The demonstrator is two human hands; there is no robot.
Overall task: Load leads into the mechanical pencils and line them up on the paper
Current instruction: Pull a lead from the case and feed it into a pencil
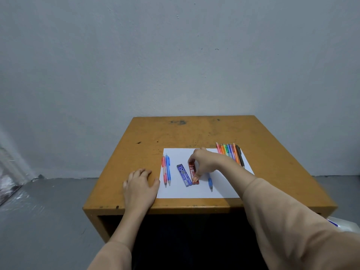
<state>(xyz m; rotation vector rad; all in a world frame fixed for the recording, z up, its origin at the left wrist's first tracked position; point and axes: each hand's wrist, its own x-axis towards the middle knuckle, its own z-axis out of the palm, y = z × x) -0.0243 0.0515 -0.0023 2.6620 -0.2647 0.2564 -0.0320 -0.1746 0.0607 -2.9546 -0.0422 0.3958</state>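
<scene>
A white sheet of paper (224, 190) lies on the wooden table (187, 133). A red pencil (164, 170) and a blue pencil (168, 169) lie side by side at the paper's left edge. A blue lead case (184, 175) lies mid-sheet, with a red lead case (193, 175) right beside it. My right hand (204, 160) pinches the red case between thumb and fingers. Another blue pencil (210, 182) lies partly under that hand. Several coloured pencils (229, 152) are bunched at the paper's far right corner. My left hand (139, 185) rests flat on the table, left of the paper.
The table stands against a grey wall, with grey floor on both sides. A white object (342, 225) shows below the table's right edge. Bare wood lies beyond the paper toward the wall.
</scene>
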